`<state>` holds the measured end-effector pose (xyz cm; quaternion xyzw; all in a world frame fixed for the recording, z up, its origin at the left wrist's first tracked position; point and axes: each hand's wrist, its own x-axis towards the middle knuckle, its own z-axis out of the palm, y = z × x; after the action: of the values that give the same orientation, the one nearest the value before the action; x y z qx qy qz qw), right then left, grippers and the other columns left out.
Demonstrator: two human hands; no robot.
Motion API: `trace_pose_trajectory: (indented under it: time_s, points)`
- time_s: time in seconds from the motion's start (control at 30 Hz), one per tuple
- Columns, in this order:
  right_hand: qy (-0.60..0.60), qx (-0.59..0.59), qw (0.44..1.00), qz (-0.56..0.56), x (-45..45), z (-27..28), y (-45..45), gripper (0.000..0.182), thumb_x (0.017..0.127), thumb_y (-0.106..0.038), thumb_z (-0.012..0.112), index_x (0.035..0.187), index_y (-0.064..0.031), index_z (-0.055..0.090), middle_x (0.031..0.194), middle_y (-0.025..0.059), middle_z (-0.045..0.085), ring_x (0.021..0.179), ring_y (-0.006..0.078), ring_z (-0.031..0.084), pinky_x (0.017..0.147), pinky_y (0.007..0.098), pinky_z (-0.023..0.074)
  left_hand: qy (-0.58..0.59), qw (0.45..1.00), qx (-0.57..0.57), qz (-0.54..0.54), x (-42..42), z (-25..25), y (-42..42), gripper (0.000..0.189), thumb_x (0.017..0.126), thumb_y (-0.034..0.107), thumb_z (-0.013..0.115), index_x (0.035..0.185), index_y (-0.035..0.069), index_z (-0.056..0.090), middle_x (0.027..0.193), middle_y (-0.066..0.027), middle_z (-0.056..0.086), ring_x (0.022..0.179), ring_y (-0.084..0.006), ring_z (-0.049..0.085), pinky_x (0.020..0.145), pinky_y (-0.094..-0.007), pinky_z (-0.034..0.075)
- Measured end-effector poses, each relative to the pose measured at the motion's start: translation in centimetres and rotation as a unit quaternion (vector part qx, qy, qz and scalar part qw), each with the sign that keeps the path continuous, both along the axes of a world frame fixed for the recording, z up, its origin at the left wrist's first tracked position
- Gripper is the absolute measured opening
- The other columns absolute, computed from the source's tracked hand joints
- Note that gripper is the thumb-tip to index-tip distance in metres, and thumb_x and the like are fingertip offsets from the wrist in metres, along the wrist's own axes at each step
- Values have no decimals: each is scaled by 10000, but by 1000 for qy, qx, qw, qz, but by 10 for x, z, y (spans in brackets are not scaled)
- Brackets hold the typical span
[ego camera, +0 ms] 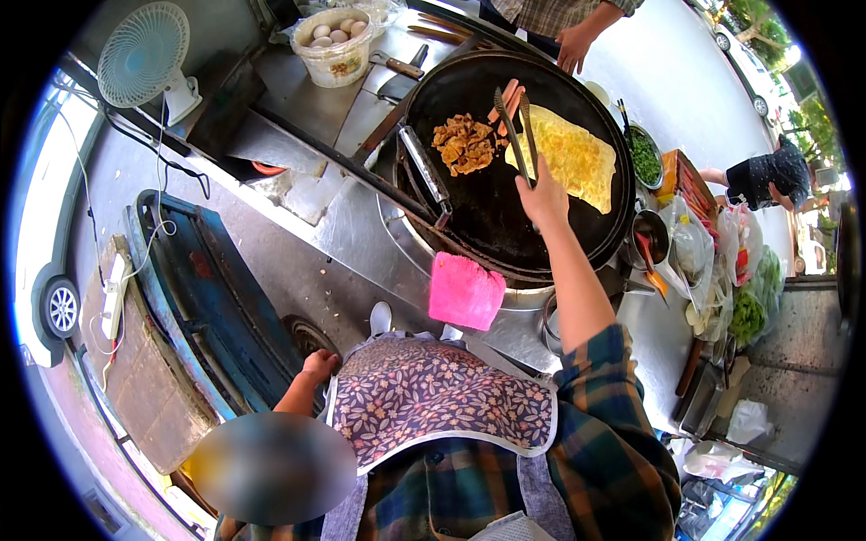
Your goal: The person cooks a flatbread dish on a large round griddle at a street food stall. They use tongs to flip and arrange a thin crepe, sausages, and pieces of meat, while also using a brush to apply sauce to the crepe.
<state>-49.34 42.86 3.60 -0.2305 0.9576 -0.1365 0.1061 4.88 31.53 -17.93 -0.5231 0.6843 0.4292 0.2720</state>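
My right hand (547, 199) grips a pair of metal tongs (530, 135) over a round black griddle (487, 223). The tong arms are spread, their tips at a couple of pink sausage pieces (511, 105); whether they pinch one I cannot tell. To the right, and partly beneath the tongs, lies a yellow egg pancake (582, 162). Browned meat pieces (463, 144) are heaped on the griddle's left. Low at my side, near the floral apron (440, 392), hangs my left hand (321, 365) with curled fingers; its palm is hidden.
A pink cloth (467, 291) hangs at the griddle's near edge. Behind stand a tub of eggs (331, 34) and a cleaver (399, 84). Chopped greens (646, 159), a saucepan (649, 233) and plastic bags (690, 233) crowd the right. Another person's hand (575, 44) is across the griddle.
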Motion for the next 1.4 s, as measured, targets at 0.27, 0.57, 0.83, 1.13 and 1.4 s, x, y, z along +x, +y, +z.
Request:
trace_pose_trajectory:
  time_s: [0.27, 0.57, 0.83, 1.13, 1.4]
  points:
    - [44, 0, 993, 110, 64, -3, 30, 665, 829, -311, 606, 1419, -221, 314, 766, 174, 643, 734, 358, 632, 699, 434, 497, 48, 995, -17, -87, -28, -28, -34, 380, 856, 372, 593, 1042, 46, 650, 980, -161, 670, 934, -305, 636, 814, -381, 488]
    - [16, -10, 999, 41, 91, 3, 58, 680, 829, -312, 601, 1425, -204, 291, 808, 169, 652, 742, 364, 629, 691, 452, 501, 108, 978, -39, -175, -61, -19, -44, 437, 864, 423, 547, 1055, 41, 638, 986, -180, 662, 958, -317, 627, 823, -387, 481]
    - [-23, -140, 990, -27, 104, 9, 81, 705, 826, -331, 614, 1431, -176, 287, 739, 136, 649, 701, 343, 634, 672, 434, 497, 70, 985, -34, -157, -28, -32, -52, 418, 844, 418, 570, 1014, 47, 660, 962, -181, 667, 925, -337, 632, 800, -402, 488]
    - [41, 87, 995, 11, 91, 9, 123, 706, 832, -308, 605, 1441, -226, 259, 851, 167, 649, 797, 355, 626, 729, 445, 497, 56, 989, -22, -132, -7, -38, -52, 387, 845, 385, 600, 1068, 74, 659, 986, -160, 670, 935, -312, 634, 819, -385, 485]
    - [-18, -88, 996, -4, 121, 26, 165, 674, 818, -289, 620, 1417, -186, 329, 718, 160, 626, 677, 339, 616, 648, 441, 474, 137, 955, -79, -250, -12, -67, -72, 402, 853, 407, 583, 1025, 53, 664, 1003, -158, 668, 949, -321, 633, 820, -380, 490]
